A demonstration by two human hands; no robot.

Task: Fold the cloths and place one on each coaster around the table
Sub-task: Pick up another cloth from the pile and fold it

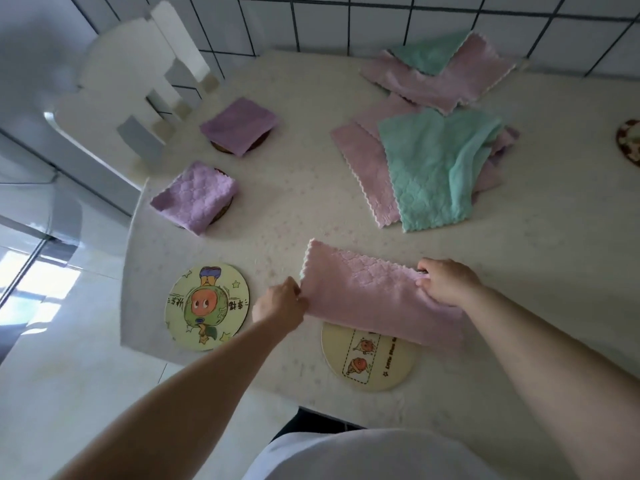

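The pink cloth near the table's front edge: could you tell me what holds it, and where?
Both hands: left hand pinches its left end, right hand grips its right end.

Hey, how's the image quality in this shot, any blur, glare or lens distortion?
Head view: wide-angle bending curves the tile lines and table edge; bright window glare on the floor at left; the whole frame is soft, with both hands and the pink cloth slightly blurred.

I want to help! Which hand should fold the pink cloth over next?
Probably the left hand: it pinches the pink cloth's free end, while the right hand holds the other end.
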